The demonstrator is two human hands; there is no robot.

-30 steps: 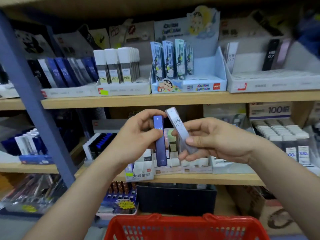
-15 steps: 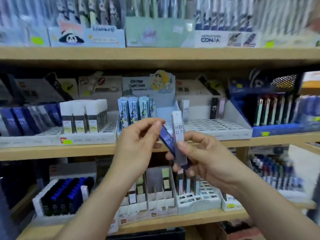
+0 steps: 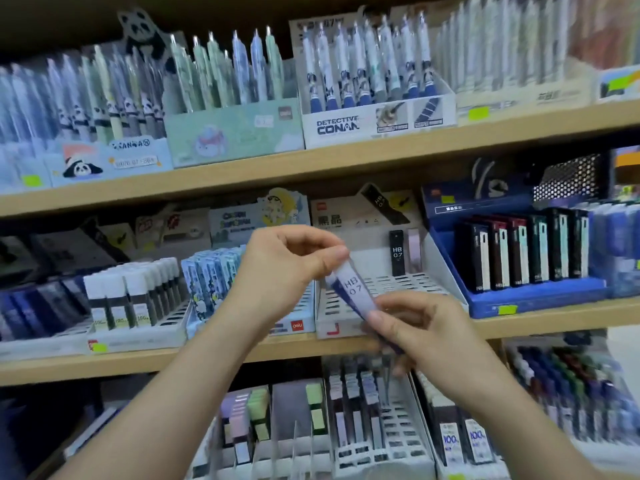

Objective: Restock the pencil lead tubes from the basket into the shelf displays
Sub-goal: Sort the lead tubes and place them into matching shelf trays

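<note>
Pale lead tube (image 3: pixel 354 288) marked HB 0.7 slants before the shelf (image 3: pixel 207 356). Left hand (image 3: pixel 287 271) pinches its top; right hand (image 3: pixel 426 334) grips its bottom.

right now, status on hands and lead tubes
Left hand pinches lead tubes at top, right hand grips lower end. Not yet shelved. White tray behind, most slots free.
</note>
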